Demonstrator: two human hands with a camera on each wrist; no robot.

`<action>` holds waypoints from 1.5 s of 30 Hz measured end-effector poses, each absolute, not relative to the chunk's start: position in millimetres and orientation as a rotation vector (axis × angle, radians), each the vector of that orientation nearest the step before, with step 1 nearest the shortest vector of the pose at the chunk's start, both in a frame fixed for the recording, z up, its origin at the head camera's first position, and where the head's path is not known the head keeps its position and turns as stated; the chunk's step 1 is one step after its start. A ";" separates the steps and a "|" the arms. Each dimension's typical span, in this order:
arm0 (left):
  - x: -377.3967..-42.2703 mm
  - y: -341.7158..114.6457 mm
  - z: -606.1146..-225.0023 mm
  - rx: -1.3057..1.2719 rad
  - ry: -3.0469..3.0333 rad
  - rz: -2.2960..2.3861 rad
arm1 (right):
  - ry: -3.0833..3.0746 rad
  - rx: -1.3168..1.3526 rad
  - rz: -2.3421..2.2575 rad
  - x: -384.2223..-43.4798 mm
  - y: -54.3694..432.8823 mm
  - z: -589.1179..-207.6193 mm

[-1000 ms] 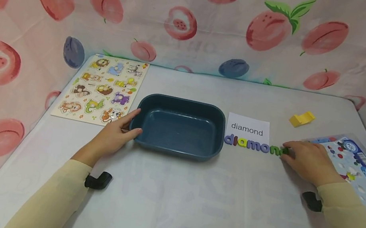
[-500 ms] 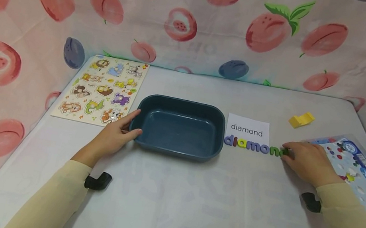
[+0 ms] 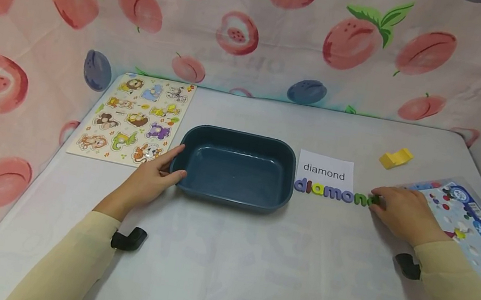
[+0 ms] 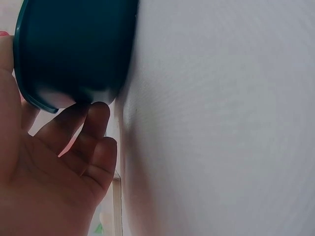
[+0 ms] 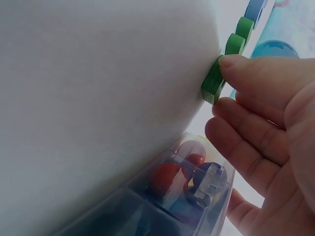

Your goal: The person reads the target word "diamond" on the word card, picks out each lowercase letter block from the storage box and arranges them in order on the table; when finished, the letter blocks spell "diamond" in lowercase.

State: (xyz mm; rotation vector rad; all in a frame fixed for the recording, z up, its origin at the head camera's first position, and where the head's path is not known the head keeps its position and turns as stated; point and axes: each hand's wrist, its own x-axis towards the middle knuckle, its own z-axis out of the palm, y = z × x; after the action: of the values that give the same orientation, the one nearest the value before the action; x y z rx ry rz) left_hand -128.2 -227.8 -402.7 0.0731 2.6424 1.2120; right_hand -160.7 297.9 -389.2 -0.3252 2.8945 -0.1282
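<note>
A dark blue-green plastic tub (image 3: 233, 175) stands on the white table. My left hand (image 3: 149, 180) grips its left end, thumb at the rim; in the left wrist view the fingers (image 4: 96, 120) rest against the tub's outer wall. To the right, coloured letters (image 3: 331, 191) form a row below a white card (image 3: 326, 167) printed "diamond". At the row's right end my right hand (image 3: 407, 212) pinches a green letter (image 5: 212, 83), mostly hidden by the fingers in the head view. In the right wrist view this letter lies beside another green one (image 5: 235, 44).
An animal peg puzzle board (image 3: 136, 119) lies at the back left. A yellow block (image 3: 396, 158) sits at the back right. Beside my right hand is a clear plastic case (image 3: 478, 227) with a blue printed cover; coloured balls (image 5: 165, 178) show inside. A fruit-patterned cloth (image 3: 279, 34) hangs behind.
</note>
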 end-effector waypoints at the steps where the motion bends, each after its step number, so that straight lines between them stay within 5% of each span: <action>1: -128.1 -227.7 -402.6 0.073 2.642 1.213 | 2.894 -0.322 -0.130 -160.8 297.8 -389.2; 31: -132.5 -230.1 -403.3 0.104 2.676 1.144 | 2.877 -0.271 -0.228 -152.7 292.6 -374.3; 45: -136.8 -229.9 -374.2 0.225 2.831 1.020 | 3.061 -0.375 -0.288 -141.6 284.5 -350.7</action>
State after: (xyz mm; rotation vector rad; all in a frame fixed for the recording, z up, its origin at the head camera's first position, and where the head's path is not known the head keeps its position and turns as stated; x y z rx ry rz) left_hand -136.8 -229.9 -374.2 0.2253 2.8312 1.0204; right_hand -141.6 284.5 -350.7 -0.3747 3.0610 -0.2877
